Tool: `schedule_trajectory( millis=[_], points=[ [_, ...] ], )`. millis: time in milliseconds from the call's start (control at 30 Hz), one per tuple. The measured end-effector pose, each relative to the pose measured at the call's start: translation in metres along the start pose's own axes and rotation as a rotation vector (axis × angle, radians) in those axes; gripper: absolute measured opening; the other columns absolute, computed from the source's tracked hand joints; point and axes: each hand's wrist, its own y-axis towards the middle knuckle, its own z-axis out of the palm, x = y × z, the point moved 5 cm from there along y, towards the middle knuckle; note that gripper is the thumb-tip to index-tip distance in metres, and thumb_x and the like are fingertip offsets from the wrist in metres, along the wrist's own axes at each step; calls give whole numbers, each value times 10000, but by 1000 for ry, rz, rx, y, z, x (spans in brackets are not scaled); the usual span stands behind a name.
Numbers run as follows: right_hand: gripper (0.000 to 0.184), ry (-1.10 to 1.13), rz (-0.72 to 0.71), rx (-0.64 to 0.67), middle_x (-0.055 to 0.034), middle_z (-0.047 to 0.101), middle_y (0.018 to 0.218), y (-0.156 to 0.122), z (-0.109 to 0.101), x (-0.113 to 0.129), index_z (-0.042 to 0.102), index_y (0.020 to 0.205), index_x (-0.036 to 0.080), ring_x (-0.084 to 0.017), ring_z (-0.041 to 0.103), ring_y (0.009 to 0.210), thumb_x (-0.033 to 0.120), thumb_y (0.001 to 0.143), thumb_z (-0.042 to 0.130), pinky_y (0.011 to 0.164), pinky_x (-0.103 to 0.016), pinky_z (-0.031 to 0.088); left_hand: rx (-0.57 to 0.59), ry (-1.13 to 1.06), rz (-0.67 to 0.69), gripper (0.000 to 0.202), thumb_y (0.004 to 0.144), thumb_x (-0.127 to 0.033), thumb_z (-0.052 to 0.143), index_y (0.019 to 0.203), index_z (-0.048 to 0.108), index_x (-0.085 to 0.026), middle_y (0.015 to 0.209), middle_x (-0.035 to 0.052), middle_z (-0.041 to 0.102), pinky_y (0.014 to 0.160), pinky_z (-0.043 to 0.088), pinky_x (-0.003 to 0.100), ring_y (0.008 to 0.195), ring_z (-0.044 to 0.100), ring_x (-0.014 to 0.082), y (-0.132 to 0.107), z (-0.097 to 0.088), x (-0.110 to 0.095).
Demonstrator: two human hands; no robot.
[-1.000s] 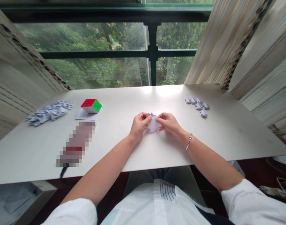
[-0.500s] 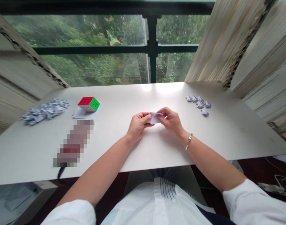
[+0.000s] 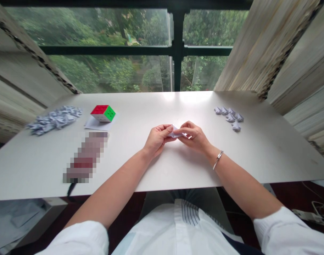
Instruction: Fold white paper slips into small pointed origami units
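Between my two hands, above the middle of the white table, is a small folded piece of white paper [image 3: 175,133]. My left hand [image 3: 158,140] pinches its left side between thumb and fingers. On the other side, my right hand [image 3: 194,136] grips the paper with thumb and index finger, the wrist wearing a silver bracelet. Fingers cover much of the paper, so its full shape is hidden. Right of my hands lie several small folded paper pieces [image 3: 230,116] in a loose group.
A larger pile of folded paper pieces [image 3: 55,119] lies at the table's left. Beside it a Rubik's cube [image 3: 103,113] rests on white paper sheets [image 3: 94,124]. Nearer me is a blurred-out flat object [image 3: 86,157] with a dark strap. The table [image 3: 162,177] ends at a window with curtains.
The paper has gone from a flatter, spread shape to a more folded, pointed one. My right fingers have shifted over it. The whole view has tilted slightly.
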Motion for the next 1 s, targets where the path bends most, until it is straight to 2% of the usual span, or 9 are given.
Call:
schedule_trajectory(
  millis=[100, 200, 333, 433, 600, 867, 1000],
  points=[
    [190, 42, 73, 66, -38, 581, 915, 1, 2, 0, 764, 1004, 264, -118, 571, 731, 301, 827, 710, 551, -229, 490, -5, 13, 1, 340, 661, -348, 851, 864, 698, -121, 801, 44, 703, 726, 564, 306, 736, 676, 158, 0, -1, -1],
    [291, 166, 183, 71, -49, 608, 939, 2, 3, -3, 758, 1020, 245, -138, 595, 766, 426, 794, 736, 560, -236, 524, -39, -5, 25, 319, 637, -323, 861, 823, 692, -127, 769, 22, 688, 699, 565, 301, 709, 667, 148, 0, -2, -4],
    [361, 344, 425, -7, -34, 662, 816, 1, 2, -14, 723, 947, 184, -138, 612, 710, 517, 818, 675, 536, -234, 548, -58, -37, 36, 317, 616, -308, 876, 810, 696, -134, 780, 12, 688, 670, 564, 279, 707, 657, 132, 0, -1, -3],
    [379, 430, 544, 46, -16, 657, 740, 0, 5, -18, 696, 861, 157, -115, 597, 634, 528, 782, 710, 512, -222, 542, -45, -33, 27, 330, 620, -326, 878, 827, 706, -135, 802, 21, 698, 670, 575, 285, 701, 666, 134, -1, 0, 0],
    [400, 477, 587, 71, -11, 646, 703, 0, 6, -19, 681, 802, 147, -102, 584, 591, 539, 746, 740, 493, -213, 524, -17, 21, 0, 366, 622, -352, 881, 860, 728, -119, 795, 42, 707, 613, 573, 263, 652, 658, 126, -2, 2, 3],
    [454, 378, 565, -30, 17, 588, 569, -1, 3, -18, 637, 714, 153, -76, 507, 468, 595, 723, 742, 420, -194, 430, -8, 39, -5, 370, 606, -351, 895, 835, 727, -113, 794, 61, 712, 606, 581, 266, 668, 666, 143, -2, 6, 4],
    [467, 585, 692, 37, -25, 640, 634, -2, 4, -19, 655, 724, 143, -114, 610, 547, 602, 725, 744, 433, -185, 477, -25, 37, 12, 352, 629, -352, 882, 832, 720, -114, 755, 46, 694, 585, 573, 235, 647, 655, 127, -1, 4, 3]
  ],
)
